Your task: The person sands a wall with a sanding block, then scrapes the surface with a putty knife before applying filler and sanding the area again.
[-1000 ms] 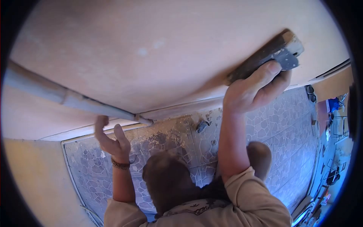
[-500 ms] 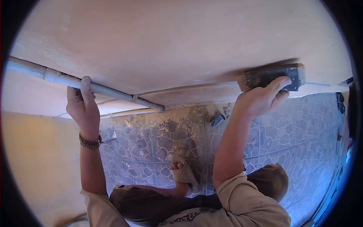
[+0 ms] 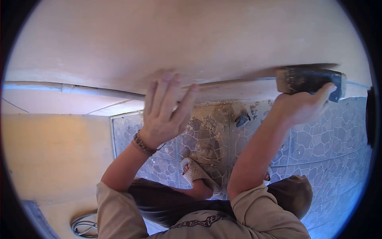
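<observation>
A dark, worn block-shaped tool (image 3: 308,81) lies against the lower part of the pale wall (image 3: 191,36) at the right. My right hand (image 3: 304,106) grips it, thumb along its near face. Left of centre, my left hand (image 3: 167,105) has its fingers spread, with the fingertips at the wall surface and nothing held. A braided bracelet circles my left wrist. The grey pipe (image 3: 75,89) runs along the base of the wall and passes behind my left hand, which hides its right end.
Patterned floor tiles (image 3: 318,139) stretch below the wall, dusty near the middle. A small dark object (image 3: 242,119) lies on them. A yellow wall (image 3: 55,147) stands at the left, with a coiled hose (image 3: 84,225) at lower left. My sandalled foot (image 3: 199,175) is below centre.
My left hand has let go of the pipe and moved right, fingers now spread at the wall. My right hand and the tool appear farther right; the view has shifted too.
</observation>
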### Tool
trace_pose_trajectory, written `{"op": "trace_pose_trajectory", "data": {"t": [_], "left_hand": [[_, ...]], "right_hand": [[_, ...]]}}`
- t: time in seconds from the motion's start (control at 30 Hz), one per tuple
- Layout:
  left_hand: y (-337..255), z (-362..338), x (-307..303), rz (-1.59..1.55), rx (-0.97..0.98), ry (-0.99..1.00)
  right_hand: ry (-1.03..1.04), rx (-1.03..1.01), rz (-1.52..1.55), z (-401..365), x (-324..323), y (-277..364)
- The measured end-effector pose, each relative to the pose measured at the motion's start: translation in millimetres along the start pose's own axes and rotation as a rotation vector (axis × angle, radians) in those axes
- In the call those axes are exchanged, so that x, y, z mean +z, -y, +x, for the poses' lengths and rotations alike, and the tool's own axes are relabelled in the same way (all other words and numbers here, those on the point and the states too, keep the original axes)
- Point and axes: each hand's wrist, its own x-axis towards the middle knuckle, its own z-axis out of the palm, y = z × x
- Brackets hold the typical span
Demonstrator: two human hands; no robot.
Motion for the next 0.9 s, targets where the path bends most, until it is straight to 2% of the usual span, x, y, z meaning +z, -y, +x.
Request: {"op": "trace_pose_trajectory", "data": {"t": [0.17,0.27,0.37,0.47,0.6,0.73,0.83,0.9], "left_hand": [[-0.6,14.3,26.6,0.15,0.256,0.233],[19.2,2.6,28.3,0.206,0.356,0.335],[18.5,-20.5,15.9,-0.096,0.245,0.753],[31.0,-21.5,-17.7,-0.09,0.234,0.758],[43.5,6.7,-50.1,-0.074,0.166,0.457],[28.7,-4.6,-33.8,-0.295,0.056,0.33],[19.0,-20.6,-19.9,-0.478,0.095,0.444],[16.2,-22.4,-22.9,-0.55,0.161,0.472]], "right_hand": [[-0.047,-0.004,0.004,39.1,-15.8,8.1],[-0.109,0.072,0.014,48.3,-10.3,14.7],[-0.188,0.122,0.042,50.4,4.5,28.8],[-0.164,0.009,0.095,64.9,3.6,19.1],[-0.097,0.013,0.116,45.1,14.4,20.0],[-0.061,0.097,0.134,12.2,9.9,8.0],[-0.041,0.099,0.05,-18.9,11.5,12.4],[-0.015,-0.018,0.025,-31.9,5.4,1.5]]}}
